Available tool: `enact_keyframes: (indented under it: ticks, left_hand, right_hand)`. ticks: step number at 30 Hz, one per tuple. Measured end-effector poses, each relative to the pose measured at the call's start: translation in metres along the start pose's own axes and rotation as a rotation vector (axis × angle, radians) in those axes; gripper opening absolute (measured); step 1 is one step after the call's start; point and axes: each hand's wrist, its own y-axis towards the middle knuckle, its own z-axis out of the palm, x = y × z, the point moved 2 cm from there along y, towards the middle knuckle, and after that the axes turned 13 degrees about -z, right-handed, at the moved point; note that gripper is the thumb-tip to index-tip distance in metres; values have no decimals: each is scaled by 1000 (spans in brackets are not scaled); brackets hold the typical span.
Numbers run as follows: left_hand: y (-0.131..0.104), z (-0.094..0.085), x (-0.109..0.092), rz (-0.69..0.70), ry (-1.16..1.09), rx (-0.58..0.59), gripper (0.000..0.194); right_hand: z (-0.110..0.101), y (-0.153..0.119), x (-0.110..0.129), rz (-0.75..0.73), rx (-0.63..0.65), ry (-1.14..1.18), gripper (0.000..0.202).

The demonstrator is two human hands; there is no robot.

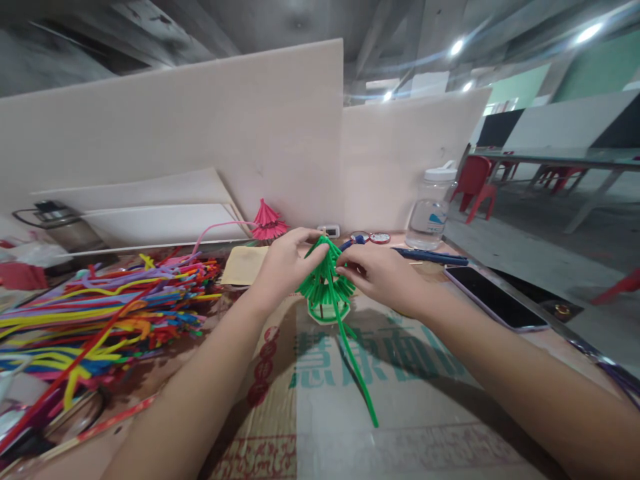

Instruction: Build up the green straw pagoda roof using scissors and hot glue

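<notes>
A small green tiered model [325,288] made of pipe cleaners stands upright on the printed cardboard sheet [350,400]. My left hand [295,257] holds its upper left side, thumb and fingers closed around the roof near the tip. At the right side of the roof, my right hand [373,270] has its thumb and fingers pinched together; what is between them is too small to tell. A long green pipe cleaner [357,367] hangs from the roof and trails down over the cardboard toward me.
A pile of coloured pipe cleaners [125,313] lies at left. A pink model [269,221] and a yellow pad [244,265] are behind. At right are a water bottle [431,210], dark pliers [430,256] and a phone [495,298]. White boards [225,133] stand at the back.
</notes>
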Motion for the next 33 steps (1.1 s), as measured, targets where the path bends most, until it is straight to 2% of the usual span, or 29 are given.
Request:
enact_keyframes:
  ticks: [5,8,11,16,20,23,26,29,33]
  left_hand:
    - [1,-5,2,5,-25,15,28]
    - [6,-16,10,4,-61,23,31]
    - [9,-27,16,35,-41,-3,24]
    - [7,-29,13,153,47,35,18]
    - [6,-25,10,199,110,55,12]
    - [6,-25,12,216,136,123,9]
    - [5,-26,13,258,184,187,14]
    - [4,-28,12,239,241,201,15]
    - [4,-30,13,137,320,185,24]
  right_hand:
    - [-5,-2,-7,13,-57,-26,12]
    - [-11,-4,-15,59,-102,-62,16]
    - [-14,-5,-27,126,-115,-83,22]
    - [-12,-5,-36,220,-106,-23,25]
    - [-3,-5,-33,203,-13,-46,25]
    - [3,-6,-31,211,39,-77,29]
    - [5,-7,-32,212,43,-78,29]
    - [3,-7,-35,208,33,-66,27]
    - [-3,-7,-38,275,3,-53,34]
